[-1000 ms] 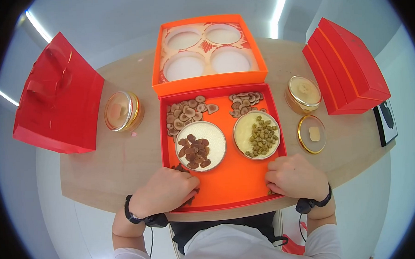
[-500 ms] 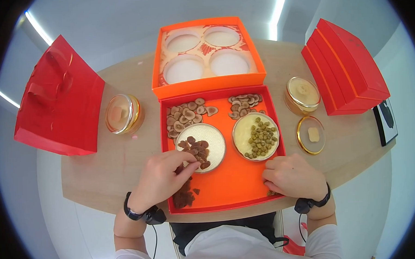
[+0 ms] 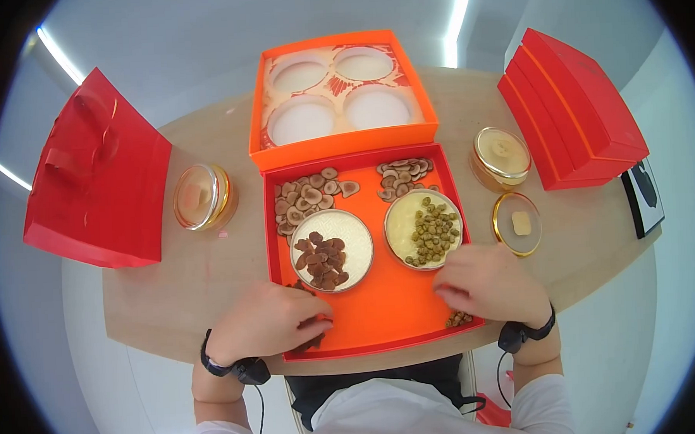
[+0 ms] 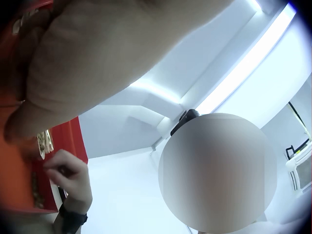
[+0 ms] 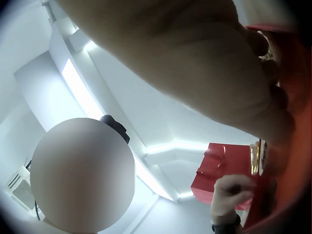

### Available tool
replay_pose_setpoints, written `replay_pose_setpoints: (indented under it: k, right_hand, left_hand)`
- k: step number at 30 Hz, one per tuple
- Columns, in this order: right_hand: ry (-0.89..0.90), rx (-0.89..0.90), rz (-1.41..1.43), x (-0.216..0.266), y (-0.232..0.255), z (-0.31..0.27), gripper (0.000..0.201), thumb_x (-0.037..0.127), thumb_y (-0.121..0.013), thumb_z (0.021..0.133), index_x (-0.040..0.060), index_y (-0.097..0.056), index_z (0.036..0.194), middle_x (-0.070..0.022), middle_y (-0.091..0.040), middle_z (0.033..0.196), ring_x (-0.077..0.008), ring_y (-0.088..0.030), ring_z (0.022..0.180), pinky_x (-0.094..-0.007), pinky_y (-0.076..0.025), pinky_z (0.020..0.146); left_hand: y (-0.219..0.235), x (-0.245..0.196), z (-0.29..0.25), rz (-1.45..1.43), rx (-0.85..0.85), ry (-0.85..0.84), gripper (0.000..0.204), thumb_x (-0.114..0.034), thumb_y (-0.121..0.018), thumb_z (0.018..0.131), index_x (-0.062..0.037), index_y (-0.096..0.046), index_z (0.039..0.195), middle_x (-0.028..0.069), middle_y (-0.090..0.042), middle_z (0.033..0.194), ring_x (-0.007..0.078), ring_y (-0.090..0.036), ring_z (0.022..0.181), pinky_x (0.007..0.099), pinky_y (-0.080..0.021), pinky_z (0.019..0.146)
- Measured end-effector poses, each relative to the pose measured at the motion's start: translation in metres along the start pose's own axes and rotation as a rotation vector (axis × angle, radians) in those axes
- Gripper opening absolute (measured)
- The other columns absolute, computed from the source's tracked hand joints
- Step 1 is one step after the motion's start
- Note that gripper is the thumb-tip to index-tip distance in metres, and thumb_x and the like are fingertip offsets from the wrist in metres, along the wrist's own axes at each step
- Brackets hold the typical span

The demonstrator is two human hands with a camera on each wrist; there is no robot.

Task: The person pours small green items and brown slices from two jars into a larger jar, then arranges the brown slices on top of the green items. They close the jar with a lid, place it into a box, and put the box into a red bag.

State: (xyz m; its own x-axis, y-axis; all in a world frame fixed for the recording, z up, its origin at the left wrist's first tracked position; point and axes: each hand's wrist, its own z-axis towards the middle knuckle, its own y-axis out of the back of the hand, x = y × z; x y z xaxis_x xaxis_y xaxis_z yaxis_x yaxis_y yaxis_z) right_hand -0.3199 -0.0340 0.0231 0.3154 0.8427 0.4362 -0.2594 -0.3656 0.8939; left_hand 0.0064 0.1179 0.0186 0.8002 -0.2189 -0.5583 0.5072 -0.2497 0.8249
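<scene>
In the head view my left hand hovers at the near left corner of the red-rimmed box, over a pile of dark brown dried flakes that it partly covers. Its thumb and fingertips stand apart. My right hand is above the box's right wall, fingers bent, between a small heap of dried green buds and a round yellowish dish bearing more buds. I cannot tell whether its fingertips hold a bud. Left of it, a round white dish carries brown flakes.
Dried brown-edged slices fill the box's far left corner, others the far right. Behind stands an orange box with round recesses. Gold-rimmed jars, a loose lid, a red bag and red boxes surround it.
My left hand has gone from the brown pile to the white dish and back to the pile. The right hand has risen from the green heap toward the yellowish dish.
</scene>
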Motion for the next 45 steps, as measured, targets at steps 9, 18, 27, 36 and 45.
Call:
replay_pose_setpoints:
  k: [9,18,27,36,45]
  right_hand:
    - [-0.207,-0.370,-0.166,-0.012,-0.014,0.013,0.010,0.010,-0.081,0.090,0.0058,-0.077,0.098,-0.0095,-0.070,0.089,-0.0300,-0.070,0.082,-0.0418,-0.055,0.070]
    - [-0.222,-0.102,0.010,-0.005,0.006,0.003,0.012,0.017,-0.080,0.090,0.0085,-0.078,0.097,-0.0070,-0.070,0.086,-0.0291,-0.071,0.083,-0.0415,-0.057,0.071]
    - [-0.037,0.281,-0.163,0.004,0.005,-0.010,0.014,0.021,-0.080,0.085,0.0105,-0.073,0.088,-0.0051,-0.069,0.085,-0.0268,-0.073,0.087,-0.0408,-0.057,0.072]
    - [-0.013,0.251,-0.171,-0.002,0.000,-0.015,0.013,0.021,-0.082,0.084,0.0121,-0.073,0.086,-0.0031,-0.068,0.085,-0.0256,-0.071,0.086,-0.0411,-0.056,0.072]
    - [-0.038,0.182,-0.290,0.001,-0.001,-0.015,0.006,0.011,-0.072,0.082,0.0076,-0.070,0.079,-0.0087,-0.067,0.080,-0.0289,-0.073,0.079,-0.0411,-0.057,0.064]
  left_hand:
    - [-0.013,0.003,0.003,0.209,0.203,0.027,0.012,-0.027,-0.078,0.093,-0.0154,-0.081,0.098,0.0050,-0.078,0.085,0.0279,-0.076,0.078,0.0406,-0.060,0.072]
    - [-0.016,0.007,0.003,0.179,0.190,0.019,0.010,-0.023,-0.076,0.094,-0.0141,-0.080,0.095,0.0056,-0.078,0.084,0.0277,-0.076,0.077,0.0404,-0.060,0.070]
    - [-0.015,0.005,0.007,0.176,0.239,0.051,0.011,-0.024,-0.077,0.093,-0.0146,-0.081,0.097,0.0070,-0.078,0.085,0.0287,-0.076,0.078,0.0405,-0.060,0.071]
    - [-0.015,0.006,0.007,0.132,0.208,0.025,0.011,-0.022,-0.078,0.093,-0.0119,-0.078,0.098,0.0086,-0.076,0.083,0.0309,-0.075,0.077,0.0422,-0.060,0.071]
    - [-0.015,0.008,0.006,0.132,0.207,0.015,0.012,-0.022,-0.078,0.093,-0.0134,-0.078,0.102,0.0080,-0.077,0.087,0.0308,-0.076,0.080,0.0420,-0.060,0.073]
